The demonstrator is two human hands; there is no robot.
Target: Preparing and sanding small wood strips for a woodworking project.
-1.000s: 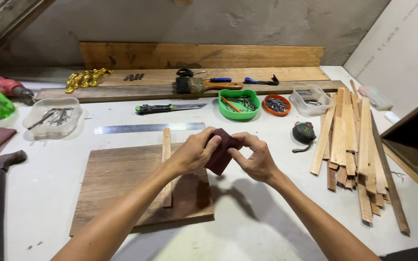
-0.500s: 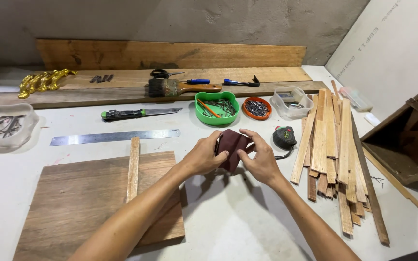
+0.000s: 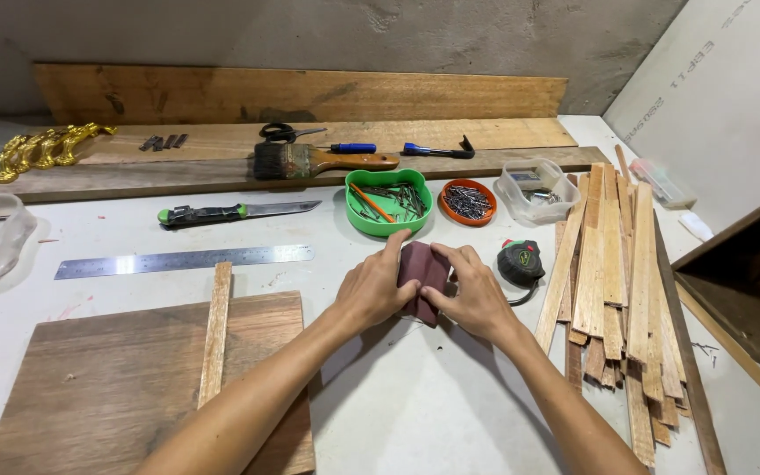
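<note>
Head view shows the left hand (image 3: 373,290) and right hand (image 3: 475,297) pinching a folded maroon sandpaper sheet (image 3: 421,280) above the table (image 3: 433,405) near a tape measure (image 3: 521,261); creasing it evenly, edges aligned, seems wise.

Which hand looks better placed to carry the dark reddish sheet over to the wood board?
Probably the left hand. It already shares the grip on the dark reddish sheet with the right hand, and the wood board lies on its side of the table.
</note>
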